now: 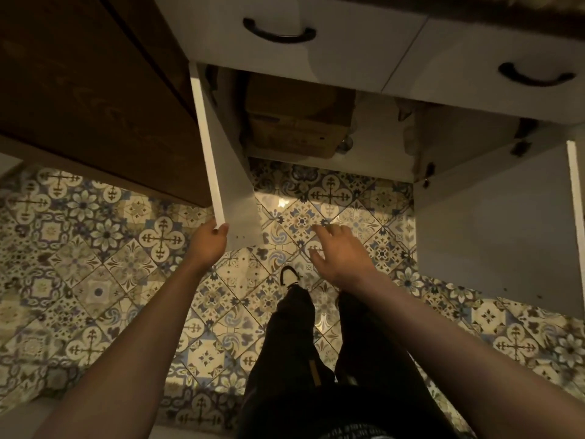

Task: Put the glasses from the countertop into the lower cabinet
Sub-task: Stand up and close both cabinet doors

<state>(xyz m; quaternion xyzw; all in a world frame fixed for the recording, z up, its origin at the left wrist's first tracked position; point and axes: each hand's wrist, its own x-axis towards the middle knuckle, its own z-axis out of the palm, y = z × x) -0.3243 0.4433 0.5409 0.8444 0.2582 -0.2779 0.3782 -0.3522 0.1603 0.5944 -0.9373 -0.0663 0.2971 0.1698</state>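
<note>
The lower cabinet (pixel 373 134) stands open, both white doors swung out. The left hand (pixel 211 240) grips the bottom corner of the left door (pixel 231 172). The right hand (pixel 332 248) hangs open over the patterned floor (pixel 95 248), fingers spread, holding nothing. Inside, beside a cardboard box (pixel 297 122), something shiny shows, perhaps a glass (pixel 345 144).

Head camera looks steeply down at the tiled floor (pixel 95 280) and open cabinet (pixel 373 147)

Bare forearms, no sleeves. Dark loose trousers (pixel 294 353) carry a small tan patch at 6 o'clock; a black-and-white shoe (pixel 288 276) shows just above.
</note>
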